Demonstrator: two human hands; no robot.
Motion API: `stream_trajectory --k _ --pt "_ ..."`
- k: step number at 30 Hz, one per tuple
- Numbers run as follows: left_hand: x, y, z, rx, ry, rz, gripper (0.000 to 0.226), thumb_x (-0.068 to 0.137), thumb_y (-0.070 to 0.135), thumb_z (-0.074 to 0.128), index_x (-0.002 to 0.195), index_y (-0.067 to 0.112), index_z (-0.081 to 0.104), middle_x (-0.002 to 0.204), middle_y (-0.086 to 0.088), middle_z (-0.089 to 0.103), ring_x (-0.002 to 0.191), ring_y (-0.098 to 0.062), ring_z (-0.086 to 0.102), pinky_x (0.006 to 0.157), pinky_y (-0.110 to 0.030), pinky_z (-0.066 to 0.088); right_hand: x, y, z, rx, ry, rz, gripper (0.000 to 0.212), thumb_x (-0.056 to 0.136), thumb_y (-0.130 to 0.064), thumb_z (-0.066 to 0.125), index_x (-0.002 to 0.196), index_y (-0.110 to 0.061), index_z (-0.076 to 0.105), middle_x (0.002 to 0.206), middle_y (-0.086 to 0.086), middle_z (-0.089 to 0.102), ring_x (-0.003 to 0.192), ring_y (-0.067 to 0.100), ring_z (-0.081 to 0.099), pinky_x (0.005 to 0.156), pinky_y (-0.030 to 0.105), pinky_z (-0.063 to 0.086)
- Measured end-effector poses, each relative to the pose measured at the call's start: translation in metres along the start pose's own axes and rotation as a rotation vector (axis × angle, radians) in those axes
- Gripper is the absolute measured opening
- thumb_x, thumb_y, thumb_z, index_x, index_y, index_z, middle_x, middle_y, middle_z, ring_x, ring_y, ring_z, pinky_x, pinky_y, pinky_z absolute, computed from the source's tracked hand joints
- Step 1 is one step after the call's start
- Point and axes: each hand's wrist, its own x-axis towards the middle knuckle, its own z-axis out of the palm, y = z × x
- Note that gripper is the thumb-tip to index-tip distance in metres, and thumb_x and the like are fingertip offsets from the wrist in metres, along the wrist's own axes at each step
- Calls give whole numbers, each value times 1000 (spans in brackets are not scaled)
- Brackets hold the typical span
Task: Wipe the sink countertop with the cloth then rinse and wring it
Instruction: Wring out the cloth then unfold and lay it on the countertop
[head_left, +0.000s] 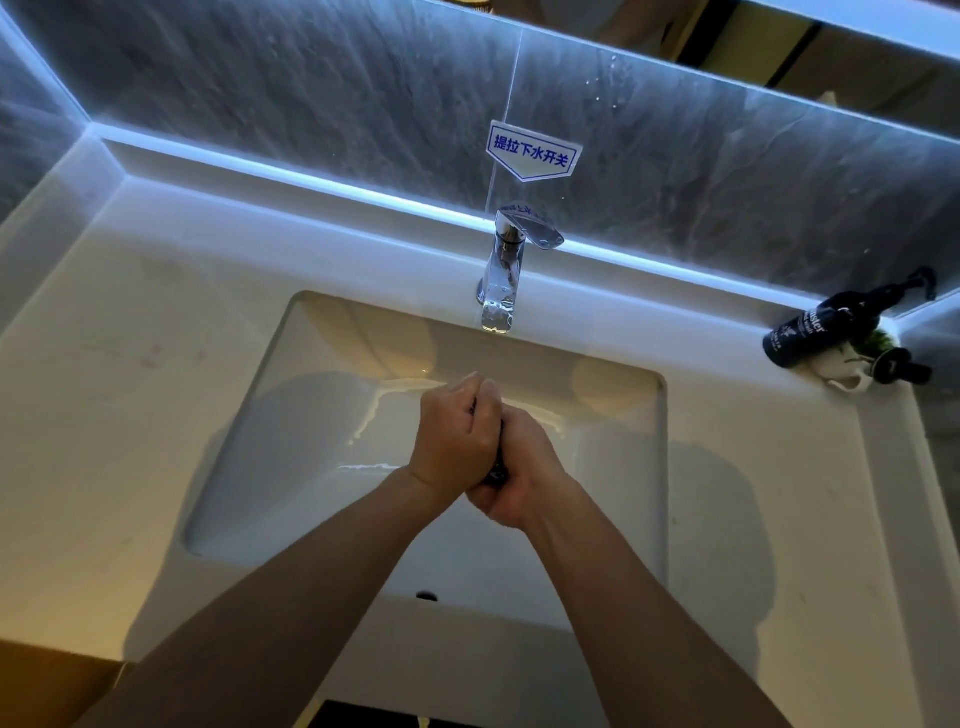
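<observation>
1. Both hands were together over the sink (218, 467), clamped on the cloth (497, 470): left hand (457, 436) wrapped on top, right hand (519, 478) below and nearer.
2. Cloth sat almost fully inside the fists; only a dark sliver showed between the palms. Colour beyond "dark" and texture not readable.
3. Handling, my read: soft, light, soaked, so slippery. Grip opposite ends and twist against each other; a mid grip leaves water in.
4. Likely the wring step, last of the task.
5. No stream visible from the tap (501, 270). Counter (130, 364) looked bare; bottle (826, 322) sat at far right.
</observation>
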Motion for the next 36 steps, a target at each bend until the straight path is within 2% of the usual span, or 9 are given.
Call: stream_trajectory --k 4,8,11,16,20,23,27,31,36 --pt "4 -7 0 -21 -24 -129 34 98 16 44 67 29 37 60 10 38 54 -4 41 54 -15 31 6 -5 -1 -30 46 -137 15 94 -29 61 87 -19 69 82 7 66 74 25 64 60 33 50" --pt "15 -2 -12 -518 -116 -765 18 88 13 59 104 16 51 97 -6 53 80 -18 56 73 -33 49 17 -8 -14 -454 224 -758 12 101 -29 59 94 -20 55 91 0 60 84 18 61 72 34 53" --pt "26 -5 -35 -795 -261 -1150 18 86 16 54 101 9 62 106 -18 65 94 -35 63 90 -50 51 15 -14 -26 -671 161 -1069 8 101 -25 59 104 -20 53 94 -5 59 85 3 58 74 18 48" --pt "24 14 -19 -515 -249 -1181 44 100 56 46 91 19 66 72 -4 62 64 -21 54 51 -27 30 20 -12 -16 -826 84 -1260 19 99 -29 53 102 -13 61 98 0 60 90 13 57 80 20 44" --pt "13 20 3 -428 56 -888 43 101 42 45 73 14 63 69 -8 62 65 -20 58 58 -37 44 15 -1 1 -611 206 -1131 36 97 -47 49 82 -15 58 74 -3 58 67 8 54 64 20 42" --pt "5 10 4 -324 154 -613 38 96 25 45 63 7 45 59 -9 49 60 -22 47 59 -43 41 15 3 7 -490 199 -953 49 97 -47 49 69 -8 56 61 2 55 57 8 47 57 26 40" --pt "-1 -7 4 -156 120 -375 36 91 20 42 61 0 40 54 -14 42 54 -21 39 52 -38 35 16 3 9 -369 177 -671 41 90 -39 50 59 -12 49 60 7 48 63 23 44 58 38 34" --pt "-3 -23 3 -52 38 -214 36 87 25 39 60 0 41 52 -16 43 50 -13 36 48 -37 34 16 2 10 -245 178 -293 19 89 -20 52 73 -14 61 74 13 52 70 28 47 55 34 34" --pt "-7 -43 5 10 -45 -158 28 85 25 38 62 9 43 54 0 40 52 -15 39 48 -26 32 26 1 3 -248 124 -12 11 80 -21 55 80 -20 65 84 11 58 81 27 56 67 39 42"
